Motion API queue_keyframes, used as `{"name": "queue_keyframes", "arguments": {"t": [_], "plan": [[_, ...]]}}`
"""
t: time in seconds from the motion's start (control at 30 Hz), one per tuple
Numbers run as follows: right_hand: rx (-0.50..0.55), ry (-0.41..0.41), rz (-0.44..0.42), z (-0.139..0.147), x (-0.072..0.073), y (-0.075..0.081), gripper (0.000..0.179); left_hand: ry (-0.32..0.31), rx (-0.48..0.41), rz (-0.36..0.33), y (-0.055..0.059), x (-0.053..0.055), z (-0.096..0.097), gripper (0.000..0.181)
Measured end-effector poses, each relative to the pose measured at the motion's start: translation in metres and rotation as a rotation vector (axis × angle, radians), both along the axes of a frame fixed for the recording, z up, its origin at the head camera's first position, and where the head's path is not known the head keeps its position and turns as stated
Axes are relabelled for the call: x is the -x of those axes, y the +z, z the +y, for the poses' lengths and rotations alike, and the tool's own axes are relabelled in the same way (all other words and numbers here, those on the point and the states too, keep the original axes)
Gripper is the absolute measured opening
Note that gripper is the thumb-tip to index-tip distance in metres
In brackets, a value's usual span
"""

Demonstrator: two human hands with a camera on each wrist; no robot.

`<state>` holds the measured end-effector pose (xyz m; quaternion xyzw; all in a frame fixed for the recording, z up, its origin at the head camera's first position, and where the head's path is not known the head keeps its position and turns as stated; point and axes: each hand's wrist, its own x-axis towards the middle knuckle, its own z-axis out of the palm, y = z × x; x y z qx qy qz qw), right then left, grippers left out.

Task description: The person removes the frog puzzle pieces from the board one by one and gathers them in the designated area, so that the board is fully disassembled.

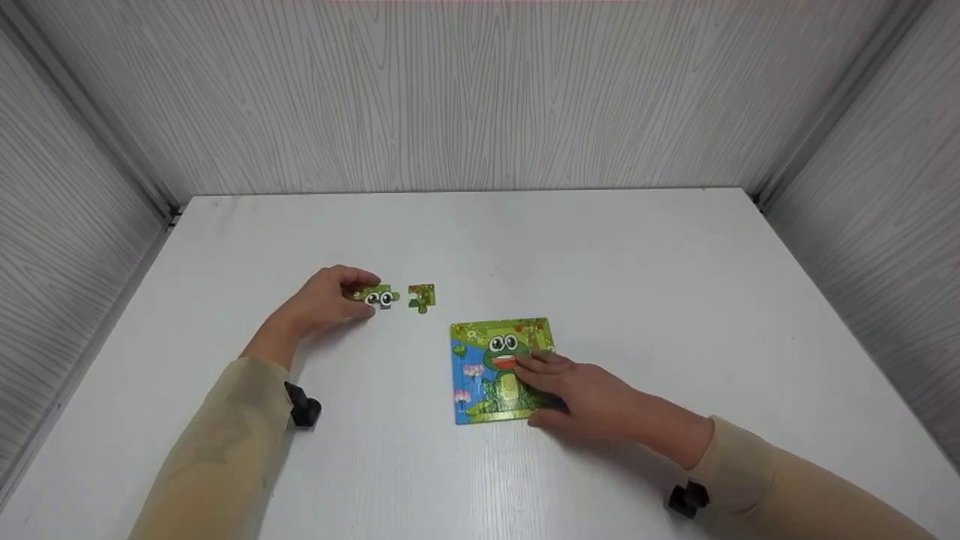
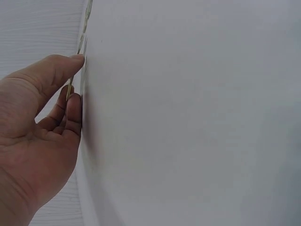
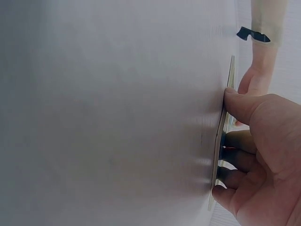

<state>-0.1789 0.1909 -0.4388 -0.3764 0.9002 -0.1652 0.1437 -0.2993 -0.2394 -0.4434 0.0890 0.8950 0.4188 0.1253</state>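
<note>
A jigsaw piece with two cartoon eyes lies on the white table, its left part within my left hand. Thumb and fingers pinch it from opposite edges; in the left wrist view that piece shows only as a thin edge. Just right of it is a second green jigsaw piece, apart from the hand. Nearer to me sits a square frog puzzle in its frame. My right hand rests its extended fingers on the puzzle's right side, with the thumb by the lower right edge, hiding part of the picture.
The white table runs back to a grey wood-grain panel, with similar panels at left and right. Each forearm wears a black clip-like mount near the sleeve cuff.
</note>
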Motion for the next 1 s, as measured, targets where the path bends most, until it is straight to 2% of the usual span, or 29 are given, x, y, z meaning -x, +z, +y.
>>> {"name": "queue_keyframes", "arguments": {"t": [0.57, 1.0], "plan": [[-0.025, -0.008, -0.015, -0.0009, -0.0021, 0.0039, 0.070, -0.004, 0.033, 0.005, 0.0006, -0.0019, 0.0025, 0.049], [-0.024, -0.019, -0.026, -0.0013, -0.0008, 0.0036, 0.072, 0.028, 0.023, -0.016, -0.0011, 0.0007, 0.0028, 0.052]]}}
